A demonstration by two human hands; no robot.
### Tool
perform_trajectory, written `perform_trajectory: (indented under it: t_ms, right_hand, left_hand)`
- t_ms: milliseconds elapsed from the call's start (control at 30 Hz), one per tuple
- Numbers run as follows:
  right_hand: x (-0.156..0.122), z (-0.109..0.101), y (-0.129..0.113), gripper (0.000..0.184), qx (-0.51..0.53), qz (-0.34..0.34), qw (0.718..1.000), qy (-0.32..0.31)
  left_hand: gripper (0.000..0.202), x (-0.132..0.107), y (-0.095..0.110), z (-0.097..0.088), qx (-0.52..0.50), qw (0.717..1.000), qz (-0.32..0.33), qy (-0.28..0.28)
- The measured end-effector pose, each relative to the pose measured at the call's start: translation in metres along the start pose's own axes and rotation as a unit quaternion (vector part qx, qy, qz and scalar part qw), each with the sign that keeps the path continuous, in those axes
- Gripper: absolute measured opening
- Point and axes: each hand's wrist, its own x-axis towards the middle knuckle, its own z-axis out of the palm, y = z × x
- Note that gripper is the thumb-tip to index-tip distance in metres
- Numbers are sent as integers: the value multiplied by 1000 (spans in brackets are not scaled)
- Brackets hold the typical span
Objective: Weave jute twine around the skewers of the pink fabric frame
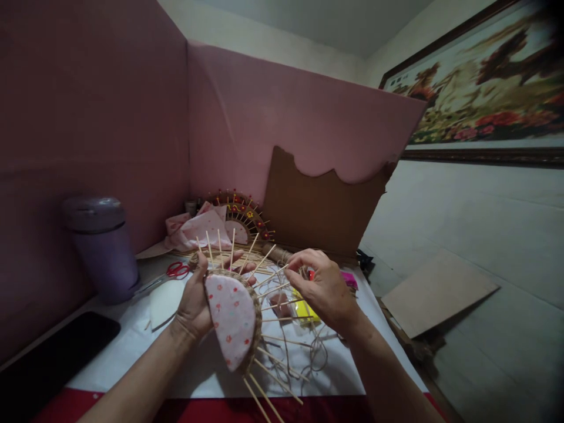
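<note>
My left hand (pixel 196 299) grips the flat side of a half-round piece covered in pink patterned fabric (pixel 231 317), tilted toward me. Brown twine runs round its curved rim, and several thin wooden sticks (pixel 286 320) fan outward from it. My right hand (pixel 326 288) is closed in a pinch beside the tip of one upper stick. Whether the fingertips hold that stick or a strand of twine cannot be made out. Loose twine (pixel 319 355) loops over the white tabletop below the right hand.
A decorated half-round piece (pixel 249 211) stands at the back near pink cloth (pixel 200 228). Red-handled scissors (pixel 177 269), a purple tumbler (pixel 103 249) and a black phone-like slab (pixel 66 352) lie left. Yellow packets (pixel 305 310) are under the right hand; cardboard (pixel 324 205) leans behind.
</note>
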Motion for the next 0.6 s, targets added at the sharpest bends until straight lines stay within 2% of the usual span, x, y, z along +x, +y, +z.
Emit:
perform_trajectory:
  t_ms: [267,600]
  right_hand:
    - [-2,12,-1,9,-40,-47,998,-18]
    - [0,22,2,6,-37,-43,998,-42]
  left_hand:
    - [64,0,-3,5,-12,1000,-2,-13]
    - [67,-2,-3,6,6,1000,2,-11]
